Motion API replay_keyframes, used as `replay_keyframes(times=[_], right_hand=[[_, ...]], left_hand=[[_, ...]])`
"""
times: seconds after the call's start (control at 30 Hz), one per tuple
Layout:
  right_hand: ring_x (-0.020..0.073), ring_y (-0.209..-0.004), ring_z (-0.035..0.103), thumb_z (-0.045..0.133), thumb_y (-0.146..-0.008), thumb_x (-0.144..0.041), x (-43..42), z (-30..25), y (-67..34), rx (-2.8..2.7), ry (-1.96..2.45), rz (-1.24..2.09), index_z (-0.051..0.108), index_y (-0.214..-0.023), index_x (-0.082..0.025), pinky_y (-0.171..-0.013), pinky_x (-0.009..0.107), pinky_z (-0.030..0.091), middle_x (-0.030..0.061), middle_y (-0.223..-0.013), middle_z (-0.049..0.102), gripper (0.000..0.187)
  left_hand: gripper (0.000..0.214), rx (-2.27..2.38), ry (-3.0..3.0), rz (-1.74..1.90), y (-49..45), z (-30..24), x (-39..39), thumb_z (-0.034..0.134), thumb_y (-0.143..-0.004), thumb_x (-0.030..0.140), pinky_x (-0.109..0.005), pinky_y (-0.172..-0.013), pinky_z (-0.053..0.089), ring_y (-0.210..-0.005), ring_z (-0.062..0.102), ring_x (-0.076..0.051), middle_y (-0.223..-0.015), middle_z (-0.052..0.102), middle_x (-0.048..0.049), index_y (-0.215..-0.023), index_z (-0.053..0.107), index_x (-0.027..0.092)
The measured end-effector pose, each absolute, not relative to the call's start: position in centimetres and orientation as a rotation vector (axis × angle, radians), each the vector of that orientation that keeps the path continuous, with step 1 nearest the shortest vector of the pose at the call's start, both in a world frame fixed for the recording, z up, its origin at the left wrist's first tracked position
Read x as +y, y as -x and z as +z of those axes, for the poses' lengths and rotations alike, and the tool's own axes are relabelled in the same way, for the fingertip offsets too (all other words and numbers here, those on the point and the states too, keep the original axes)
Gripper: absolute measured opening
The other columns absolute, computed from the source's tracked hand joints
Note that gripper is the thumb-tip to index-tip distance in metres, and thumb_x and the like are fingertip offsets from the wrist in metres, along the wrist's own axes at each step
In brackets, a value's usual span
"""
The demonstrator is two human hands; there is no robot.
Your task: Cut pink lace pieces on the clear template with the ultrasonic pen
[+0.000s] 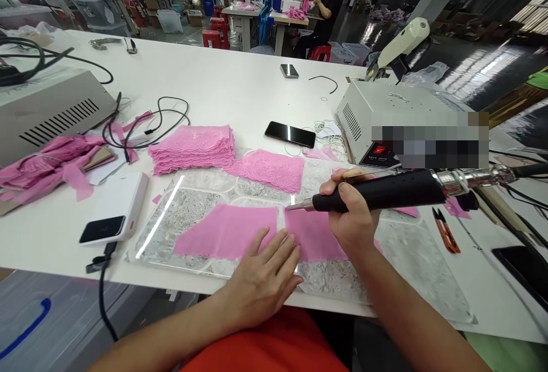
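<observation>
My left hand (pixel 269 274) lies flat with fingers stretched over the near edges of two pink fabric pieces. The left piece (pixel 226 229) and the right piece (pixel 308 235) lie side by side on a clear-topped, marble-patterned board (pixel 406 252), a narrow gap between them. In my right hand (pixel 353 212) is a black corded handpiece (pixel 385 190) with a metal tip, gripped like a thick pen. Its tip is at the top left corner of the right piece; whether it touches, I cannot tell. My right hand and forearm hide part of that piece.
Behind the board sit a stack of pink lace pieces (pixel 192 146) and a loose lace piece (pixel 274 171). A black phone (pixel 290 134), grey control box (pixel 385 106), orange thread snips (pixel 446 232) and white power bank (pixel 115 209) surround it. A person (pixel 331 12) works at a sewing machine beyond.
</observation>
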State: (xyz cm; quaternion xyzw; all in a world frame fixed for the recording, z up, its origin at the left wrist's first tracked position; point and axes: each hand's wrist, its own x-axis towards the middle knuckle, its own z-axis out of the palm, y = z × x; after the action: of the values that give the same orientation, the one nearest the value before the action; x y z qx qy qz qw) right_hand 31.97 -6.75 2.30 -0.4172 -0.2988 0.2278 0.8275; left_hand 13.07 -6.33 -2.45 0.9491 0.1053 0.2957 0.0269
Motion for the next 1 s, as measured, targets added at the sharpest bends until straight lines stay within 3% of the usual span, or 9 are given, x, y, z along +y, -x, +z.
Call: replay_keyframes(times=[0.53, 0.8, 1.0], right_hand=[[0.0073, -0.059, 0.058, 0.068, -0.07, -0.021, -6.4, 2.0, -32.1, -0.631, 0.884, 0.479, 0.062, -0.082, -0.022, -0.065, 0.027, 0.05, -0.0037, -0.08, 0.06, 0.014], [0.0073, -0.061, 0.058, 0.067, -0.072, -0.02, -6.9, 2.2, -32.4, -0.628, 0.873, 0.47, 0.061, -0.084, -0.023, -0.065, 0.028, 0.051, -0.004, -0.084, 0.058, 0.014], [0.0079, -0.062, 0.059, 0.068, -0.074, -0.022, -7.0, 2.0, -32.3, -0.649, 0.845, 0.491, 0.061, -0.084, -0.023, -0.063, 0.028, 0.052, -0.0035, -0.085, 0.058, 0.013]], left_hand=[[0.052, 0.482, -2.977, 0.724, -13.4, -2.9, -6.3, 0.054, -0.093, 0.054, -0.054, -0.115, 0.024, -0.135, 0.045, -0.033, -0.14, 0.055, -0.0139, -0.132, 0.056, 0.021], [0.047, 0.49, -2.994, 0.734, -13.5, -2.0, -6.1, 0.047, -0.098, 0.048, -0.051, -0.118, 0.016, -0.136, 0.043, -0.031, -0.138, 0.057, -0.0121, -0.133, 0.056, 0.019], [0.053, 0.573, -3.011, 0.682, -14.6, -2.2, -5.6, 0.051, -0.094, 0.055, -0.053, -0.118, 0.014, -0.138, 0.04, -0.032, -0.143, 0.053, -0.012, -0.136, 0.054, 0.022]])
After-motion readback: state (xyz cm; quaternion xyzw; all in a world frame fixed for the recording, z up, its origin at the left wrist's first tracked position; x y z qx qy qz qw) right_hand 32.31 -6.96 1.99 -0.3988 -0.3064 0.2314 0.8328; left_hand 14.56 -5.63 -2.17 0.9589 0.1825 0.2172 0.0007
